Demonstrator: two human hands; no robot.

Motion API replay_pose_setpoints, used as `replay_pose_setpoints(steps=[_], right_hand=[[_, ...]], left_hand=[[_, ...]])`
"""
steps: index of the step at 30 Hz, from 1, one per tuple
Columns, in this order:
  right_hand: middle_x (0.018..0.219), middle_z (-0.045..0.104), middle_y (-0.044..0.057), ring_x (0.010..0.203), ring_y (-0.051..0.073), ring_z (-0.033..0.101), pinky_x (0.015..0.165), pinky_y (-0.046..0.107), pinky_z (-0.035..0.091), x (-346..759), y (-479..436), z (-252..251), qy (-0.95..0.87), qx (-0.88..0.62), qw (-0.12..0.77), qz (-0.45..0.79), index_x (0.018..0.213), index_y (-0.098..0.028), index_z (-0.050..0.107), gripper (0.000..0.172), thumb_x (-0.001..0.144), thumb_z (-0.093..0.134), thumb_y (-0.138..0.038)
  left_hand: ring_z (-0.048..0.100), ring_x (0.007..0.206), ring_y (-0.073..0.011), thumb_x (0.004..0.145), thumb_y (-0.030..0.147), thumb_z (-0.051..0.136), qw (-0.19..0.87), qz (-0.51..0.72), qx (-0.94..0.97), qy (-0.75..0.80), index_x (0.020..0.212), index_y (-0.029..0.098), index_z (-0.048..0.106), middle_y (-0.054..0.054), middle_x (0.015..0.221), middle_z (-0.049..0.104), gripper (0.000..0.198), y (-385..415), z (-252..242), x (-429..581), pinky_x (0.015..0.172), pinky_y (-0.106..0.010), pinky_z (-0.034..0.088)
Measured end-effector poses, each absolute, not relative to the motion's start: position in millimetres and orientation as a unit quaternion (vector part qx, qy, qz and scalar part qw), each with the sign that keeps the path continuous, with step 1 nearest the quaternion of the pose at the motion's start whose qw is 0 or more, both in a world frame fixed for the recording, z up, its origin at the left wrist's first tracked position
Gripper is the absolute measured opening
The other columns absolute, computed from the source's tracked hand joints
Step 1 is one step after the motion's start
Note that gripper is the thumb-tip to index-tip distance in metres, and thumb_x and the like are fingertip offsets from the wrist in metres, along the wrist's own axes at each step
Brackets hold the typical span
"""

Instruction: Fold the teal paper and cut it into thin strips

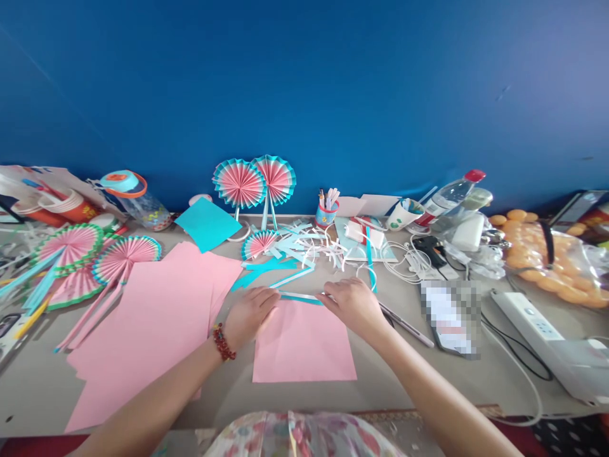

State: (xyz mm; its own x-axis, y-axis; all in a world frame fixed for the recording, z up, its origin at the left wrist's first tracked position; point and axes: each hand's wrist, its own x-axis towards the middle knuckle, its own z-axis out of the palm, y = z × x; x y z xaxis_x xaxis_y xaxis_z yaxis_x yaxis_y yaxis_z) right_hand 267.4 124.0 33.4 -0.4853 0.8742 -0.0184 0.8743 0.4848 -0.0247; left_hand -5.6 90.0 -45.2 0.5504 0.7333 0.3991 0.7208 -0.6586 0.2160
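A pink sheet of paper [303, 346] lies flat on the table in front of me, with a narrow blue-and-white paper strip [301, 297] along its far edge. My left hand [252, 311] is closed at the strip's left end, fingers together and pressed down. At the right end, my right hand [353, 306] pinches the strip between thumb and fingers. Just beyond are loose blue paper strips [266, 273] and a heap of white paper scraps [304, 244].
Left lie a stack of pink sheets [147, 324] and several folded paper fans [126, 257]. Two round fans [239, 183] stand against the blue wall, near a turquoise sheet [208, 224]. Right are a pen [406, 325], a phone [450, 317], cables and a power strip [537, 324].
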Motion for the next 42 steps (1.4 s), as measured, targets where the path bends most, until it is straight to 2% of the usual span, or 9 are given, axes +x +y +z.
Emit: replay_pose_setpoints(steps=[8,16,25,42], right_hand=[[0.074,0.072,0.005,0.073,0.019,0.065,0.073,0.03,0.03,271,119,31,0.841,0.539,0.045,-0.015,0.084,-0.019,0.07,0.025,0.096,0.059,-0.039],[0.072,0.073,0.005,0.075,0.02,0.065,0.072,0.033,0.029,262,118,31,0.839,0.539,0.073,0.001,0.079,-0.019,0.07,0.025,0.095,0.052,-0.026],[0.074,0.072,0.01,0.073,0.022,0.062,0.073,0.036,0.029,255,115,28,0.839,0.538,0.082,0.004,0.076,-0.017,0.07,0.025,0.092,0.052,-0.018],[0.07,0.072,0.007,0.069,0.02,0.061,0.078,0.036,0.03,259,116,22,0.833,0.549,0.075,0.002,0.078,-0.018,0.072,0.026,0.093,0.052,-0.026]], left_hand=[[0.064,0.108,-0.0242,0.094,0.011,0.052,-0.014,0.194,0.892,0.409,0.121,0.017,0.063,-0.01,0.121,0.069,0.029,88,-40,-7,0.093,-0.042,0.049],[0.063,0.112,-0.0226,0.092,0.009,0.053,-0.014,0.182,0.895,0.407,0.123,0.018,0.063,-0.009,0.124,0.068,0.034,88,-38,-9,0.098,-0.041,0.045],[0.062,0.115,-0.0218,0.096,0.015,0.049,-0.01,0.173,0.901,0.397,0.128,0.021,0.061,-0.007,0.124,0.069,0.034,89,-40,-7,0.1,-0.042,0.046],[0.058,0.121,-0.0232,0.098,0.016,0.048,-0.016,0.156,0.903,0.4,0.13,0.02,0.06,-0.008,0.129,0.066,0.034,88,-47,-7,0.109,-0.044,0.043]])
